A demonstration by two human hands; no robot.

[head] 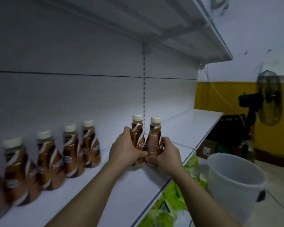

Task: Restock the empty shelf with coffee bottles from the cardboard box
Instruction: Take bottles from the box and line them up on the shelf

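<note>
Your bare forearms reach over the white metal shelf (138, 190). Your left hand (124, 150) and right hand (168, 153) each grasp one brown cream-capped plastic coffee bottle (138, 138), the pair touching, likely to extend the row. Four more stand clearly leftward; a fifth is blurred. The cardboard box isn't identifiable.

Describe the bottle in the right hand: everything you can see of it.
The right-hand bottle is a small coffee bottle with a cream screw cap, a narrow neck and a body widening downward, wrapped in a glossy brown label with a cream swirl and partial white lettering. It stands roughly upright, leaning slightly left, at the white shelf. The right hand grips its lower half, hiding the base. Its lower body presses against the left-hand bottle. Whether it rests on the shelf cannot be told.
</note>
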